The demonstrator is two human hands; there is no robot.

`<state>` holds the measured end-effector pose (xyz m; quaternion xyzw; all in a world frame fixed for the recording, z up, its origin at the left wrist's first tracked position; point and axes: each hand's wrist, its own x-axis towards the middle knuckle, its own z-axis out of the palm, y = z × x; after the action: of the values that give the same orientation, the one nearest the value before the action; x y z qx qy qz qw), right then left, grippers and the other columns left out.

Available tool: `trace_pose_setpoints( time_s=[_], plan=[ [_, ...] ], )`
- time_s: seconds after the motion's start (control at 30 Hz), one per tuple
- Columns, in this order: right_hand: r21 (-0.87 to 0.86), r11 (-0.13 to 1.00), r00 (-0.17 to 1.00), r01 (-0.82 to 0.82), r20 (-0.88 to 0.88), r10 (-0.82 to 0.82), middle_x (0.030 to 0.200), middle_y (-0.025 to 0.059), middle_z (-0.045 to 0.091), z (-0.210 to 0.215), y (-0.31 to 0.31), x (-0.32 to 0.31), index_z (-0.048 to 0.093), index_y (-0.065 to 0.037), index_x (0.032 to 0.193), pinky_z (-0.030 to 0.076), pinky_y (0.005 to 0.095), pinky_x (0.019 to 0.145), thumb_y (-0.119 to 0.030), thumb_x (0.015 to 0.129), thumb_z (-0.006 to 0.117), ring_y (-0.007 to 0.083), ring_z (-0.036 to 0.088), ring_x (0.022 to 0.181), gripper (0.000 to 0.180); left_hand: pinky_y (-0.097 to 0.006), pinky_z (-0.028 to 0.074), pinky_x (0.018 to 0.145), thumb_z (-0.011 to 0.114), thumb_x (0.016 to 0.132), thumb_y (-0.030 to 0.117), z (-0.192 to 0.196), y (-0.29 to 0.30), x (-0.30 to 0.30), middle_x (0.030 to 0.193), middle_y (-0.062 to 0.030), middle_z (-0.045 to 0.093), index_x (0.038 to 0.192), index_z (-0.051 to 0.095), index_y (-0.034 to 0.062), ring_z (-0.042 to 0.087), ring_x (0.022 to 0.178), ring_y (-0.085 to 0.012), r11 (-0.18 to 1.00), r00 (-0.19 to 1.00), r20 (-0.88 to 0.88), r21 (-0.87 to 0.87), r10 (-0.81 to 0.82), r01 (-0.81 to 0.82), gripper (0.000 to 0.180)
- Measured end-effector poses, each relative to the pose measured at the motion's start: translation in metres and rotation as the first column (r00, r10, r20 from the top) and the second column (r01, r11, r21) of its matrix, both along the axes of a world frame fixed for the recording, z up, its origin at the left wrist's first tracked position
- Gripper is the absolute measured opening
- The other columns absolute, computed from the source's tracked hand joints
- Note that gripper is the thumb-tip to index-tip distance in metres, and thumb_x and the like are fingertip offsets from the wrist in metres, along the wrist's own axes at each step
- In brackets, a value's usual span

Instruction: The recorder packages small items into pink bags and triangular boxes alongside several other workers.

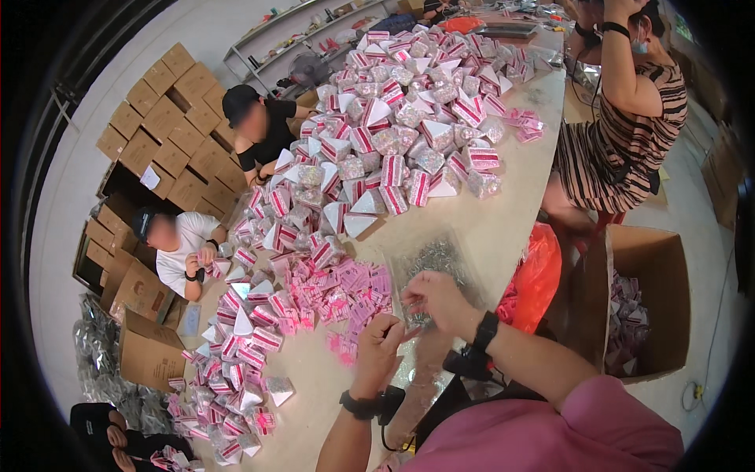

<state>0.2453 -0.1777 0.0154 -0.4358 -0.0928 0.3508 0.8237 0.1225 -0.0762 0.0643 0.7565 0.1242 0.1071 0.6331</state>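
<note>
My left hand [377,355] is held over the table with its fingers curled in, right beside a heap of small pink printed cards [358,287]. What it grips, if anything, is too small to make out. Just to its right, my right hand [447,303] hovers above a shallow clear tray [401,250] of small silvery metal pieces [436,259]. Its fingers bend down toward those pieces, tips drawn together; whatever is between them cannot be made out. Dark bands with small devices circle both wrists.
A big pile of clear bags with pink-and-white cards [393,118] covers the far table [503,208]. More bags [236,385] lie at left. An open carton [649,307] and a red plastic bag [539,271] stand at right. Several people sit around; stacked cartons [169,118] line the wall.
</note>
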Motion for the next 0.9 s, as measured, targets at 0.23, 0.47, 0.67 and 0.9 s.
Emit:
trace_pose_setpoints(
  time_s=[0.23,0.47,0.67,0.9],
  plan=[
    [-0.283,0.942,0.919,-0.182,0.291,0.265,0.073,0.0011,0.058,-0.001,-0.015,-0.003,0.061,-0.002,0.081,0.046,0.022,0.061,-0.018,0.087,0.059,0.0086,0.054,0.066,0.017,-0.022,0.039,0.059,0.056,0.088,0.008,-0.01,0.005,-0.012,0.072,0.0014,0.052,0.082,0.058,0.0006,0.046,0.067,-0.005,0.991,0.989,-0.07,0.033,0.128,-0.126,0.01],
    [-0.112,0.979,0.952,-0.168,0.24,0.191,0.072,-0.0007,0.058,0.009,-0.017,-0.045,0.063,-0.001,0.082,0.045,0.0223,0.058,-0.01,0.082,0.062,0.0054,0.052,0.066,0.008,-0.02,0.038,0.054,0.059,0.088,0.011,-0.02,-0.01,-0.028,0.072,0.0044,0.054,0.085,0.061,0.002,0.047,0.061,-0.0039,0.963,0.98,0.084,0.189,0.181,-0.194,0.01],
    [-0.104,0.977,0.974,-0.188,0.11,0.199,0.079,0.0019,0.06,-0.006,-0.014,-0.063,0.062,-0.001,0.085,0.046,0.0231,0.066,-0.005,0.082,0.063,0.008,0.055,0.073,0.005,-0.019,0.037,0.055,0.059,0.087,0.011,-0.035,-0.024,-0.055,0.072,0.0032,0.054,0.085,0.061,0.002,0.046,0.061,-0.0035,0.974,0.976,0.01,0.064,0.219,-0.219,0.009],
    [-0.038,0.974,0.972,-0.224,0.061,0.226,0.08,0.0057,0.062,0.009,-0.014,-0.069,0.061,0.0,0.084,0.049,0.0252,0.067,-0.006,0.084,0.063,0.012,0.059,0.075,0.006,-0.02,0.041,0.057,0.061,0.087,0.011,-0.021,-0.026,-0.072,0.073,0.0013,0.056,0.086,0.061,0.0015,0.049,0.065,-0.0051,0.934,0.931,0.089,-0.077,0.354,-0.348,0.009]
  ],
)
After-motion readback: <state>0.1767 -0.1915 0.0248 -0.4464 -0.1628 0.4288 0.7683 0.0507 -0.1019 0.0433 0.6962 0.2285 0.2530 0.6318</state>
